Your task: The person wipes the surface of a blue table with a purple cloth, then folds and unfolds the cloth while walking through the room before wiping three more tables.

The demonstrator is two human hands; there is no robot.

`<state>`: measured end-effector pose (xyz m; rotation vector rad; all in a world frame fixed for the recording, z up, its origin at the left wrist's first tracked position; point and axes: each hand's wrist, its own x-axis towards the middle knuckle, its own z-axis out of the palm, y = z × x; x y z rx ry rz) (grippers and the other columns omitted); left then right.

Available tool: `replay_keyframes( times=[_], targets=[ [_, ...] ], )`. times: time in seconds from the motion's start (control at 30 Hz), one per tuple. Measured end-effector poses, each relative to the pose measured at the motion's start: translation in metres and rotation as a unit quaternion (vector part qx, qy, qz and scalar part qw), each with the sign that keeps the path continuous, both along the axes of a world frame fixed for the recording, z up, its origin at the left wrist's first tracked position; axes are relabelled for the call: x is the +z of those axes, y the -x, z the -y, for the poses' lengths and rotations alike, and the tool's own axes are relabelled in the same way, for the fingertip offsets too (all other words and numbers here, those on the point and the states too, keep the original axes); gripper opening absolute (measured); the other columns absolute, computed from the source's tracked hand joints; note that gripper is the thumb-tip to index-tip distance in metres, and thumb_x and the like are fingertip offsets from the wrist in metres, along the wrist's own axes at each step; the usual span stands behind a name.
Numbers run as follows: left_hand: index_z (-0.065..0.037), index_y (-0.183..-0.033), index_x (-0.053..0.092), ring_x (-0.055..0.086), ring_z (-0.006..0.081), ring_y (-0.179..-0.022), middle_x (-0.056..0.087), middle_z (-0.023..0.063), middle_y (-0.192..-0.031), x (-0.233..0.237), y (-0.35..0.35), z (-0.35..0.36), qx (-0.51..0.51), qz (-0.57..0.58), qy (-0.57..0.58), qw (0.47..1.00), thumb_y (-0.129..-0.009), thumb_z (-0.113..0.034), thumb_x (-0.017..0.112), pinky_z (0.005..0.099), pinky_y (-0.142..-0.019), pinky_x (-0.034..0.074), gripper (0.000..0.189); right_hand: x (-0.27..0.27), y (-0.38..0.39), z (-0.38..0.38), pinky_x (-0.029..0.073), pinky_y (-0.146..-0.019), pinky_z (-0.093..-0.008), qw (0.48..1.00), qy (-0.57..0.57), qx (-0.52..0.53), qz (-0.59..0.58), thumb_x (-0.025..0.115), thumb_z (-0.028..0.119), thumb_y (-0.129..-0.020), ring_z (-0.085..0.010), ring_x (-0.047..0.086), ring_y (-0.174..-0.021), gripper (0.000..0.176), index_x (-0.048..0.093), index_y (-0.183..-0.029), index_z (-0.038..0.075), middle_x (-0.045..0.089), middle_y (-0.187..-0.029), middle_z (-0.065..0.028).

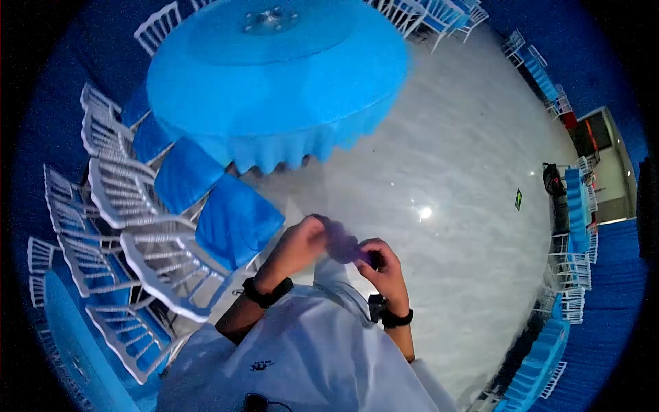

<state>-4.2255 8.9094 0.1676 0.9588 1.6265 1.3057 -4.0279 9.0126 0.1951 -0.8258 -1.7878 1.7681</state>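
Observation:
In front of my white top (322,329), both hands are on a small dark purple, soft-looking thing (341,242), perhaps a thin cloth or bag; blur hides its exact kind. My left hand (305,237) grips its left end, with the fingers curled and partly smeared by motion. At its right end my right hand (384,271) pinches the lower edge between thumb and fingers. Each wrist wears a black band, the left one (268,294) and the right one (397,318).
A round table (274,103) with a light blue cloth stands ahead to the left. White chairs (165,268) with blue seats (233,220) crowd the left side. Pale glossy floor (467,178) spreads ahead and right, with a green floor sign (518,200). More tables (576,206) line the right.

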Motion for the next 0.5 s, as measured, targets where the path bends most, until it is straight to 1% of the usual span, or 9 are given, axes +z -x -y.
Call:
replay_keyframes(
  times=[0.07,0.1,0.2,0.23,0.27,0.33,0.37,0.4,0.5],
  targets=[
    [-0.001,-0.095,0.053,0.056,0.0129,-0.078,0.059,0.006,-0.083,0.009,0.003,-0.056,0.004,-0.129,-0.011,0.992,-0.086,-0.008,0.063,0.0297,-0.069,0.047,0.016,0.009,0.005,-0.065,0.046,-0.078,-0.0257,0.992,-0.085,0.081,0.057,0.066,-0.005,-0.077,-0.0113,0.053,-0.087,0.03,0.054,-0.104,0.002,0.056,-0.102,-0.0051],
    [-0.001,-0.097,0.055,0.057,0.0138,-0.079,0.06,0.0066,-0.086,0.013,0.006,-0.079,-0.02,-0.163,-0.056,0.985,-0.088,-0.012,0.063,0.03,-0.069,0.047,0.017,0.014,0.007,-0.091,0.046,-0.078,-0.0257,0.993,-0.093,0.06,0.036,0.066,-0.005,-0.077,-0.0113,0.053,-0.087,0.03,0.054,-0.104,0.002,0.056,-0.102,-0.0051],
    [-0.002,-0.104,0.055,0.057,0.0154,-0.082,0.06,0.0077,-0.089,0.049,0.001,-0.156,-0.1,-0.081,-0.021,0.991,-0.089,-0.014,0.06,0.0317,-0.071,0.047,0.02,0.024,-0.001,-0.163,0.046,-0.085,-0.0315,0.996,-0.072,0.052,0.005,0.066,0.003,-0.081,-0.0173,0.056,-0.099,0.042,0.052,-0.121,0.004,0.058,-0.113,-0.0075],
    [-0.002,-0.104,0.055,0.057,0.0154,-0.082,0.06,0.0077,-0.089,0.052,-0.003,-0.179,-0.11,-0.08,-0.02,0.991,-0.089,-0.014,0.06,0.0317,-0.071,0.047,0.02,0.022,-0.001,-0.183,0.045,-0.088,-0.0337,0.988,-0.147,0.053,-0.012,0.066,0.006,-0.082,-0.0206,0.055,-0.105,0.046,0.05,-0.125,0.004,0.058,-0.117,-0.0094],
    [-0.002,-0.104,0.055,0.057,0.016,-0.083,0.06,0.0073,-0.09,0.057,-0.007,-0.203,-0.119,-0.113,-0.028,0.986,-0.089,-0.014,0.059,0.0321,-0.072,0.047,0.019,0.024,-0.001,-0.201,0.045,-0.088,-0.0337,0.99,-0.135,0.044,-0.007,0.066,0.006,-0.082,-0.0206,0.055,-0.105,0.046,0.05,-0.125,0.004,0.058,-0.117,-0.0094],
    [-0.002,-0.103,0.054,0.057,0.0166,-0.085,0.059,0.0068,-0.091,0.058,-0.018,-0.242,-0.13,-0.142,-0.035,0.981,-0.089,-0.013,0.059,0.0324,-0.074,0.047,0.019,0.029,0.003,-0.243,0.048,-0.086,-0.033,0.98,-0.168,0.107,0.014,0.066,0.013,-0.084,-0.0229,0.054,-0.111,0.05,0.046,-0.129,0.005,0.054,-0.123,-0.0149],
    [-0.002,-0.103,0.054,0.057,0.0169,-0.087,0.059,0.0068,-0.092,0.058,-0.02,-0.267,-0.128,-0.139,-0.021,0.982,-0.089,-0.013,0.058,0.0319,-0.075,0.047,0.018,0.014,0.006,-0.263,0.048,-0.087,-0.0338,0.973,-0.197,0.116,-0.018,0.066,0.015,-0.085,-0.025,0.056,-0.109,0.046,0.048,-0.127,0.004,0.055,-0.12,-0.0153],
    [-0.002,-0.103,0.054,0.057,0.0171,-0.088,0.058,0.0068,-0.093,0.055,-0.02,-0.293,-0.126,-0.135,-0.008,0.983,-0.089,-0.012,0.058,0.0315,-0.077,0.047,0.017,0.019,0.011,-0.278,0.048,-0.088,-0.0356,0.989,-0.112,0.091,-0.013,0.066,0.013,-0.084,-0.0277,0.058,-0.103,0.043,0.05,-0.123,0.003,0.058,-0.115,-0.0145],
    [-0.002,-0.098,0.055,0.056,0.0198,-0.09,0.057,0.009,-0.094,0.039,-0.013,-0.363,-0.121,-0.161,-0.053,0.978,-0.084,-0.006,0.059,0.0315,-0.081,0.046,0.015,-0.004,0.022,-0.337,0.049,-0.085,-0.0364,0.988,-0.149,0.032,0.0,0.066,0.011,-0.083,-0.0304,0.061,-0.097,0.04,0.053,-0.119,0.003,0.06,-0.109,-0.0155]
  ],
)
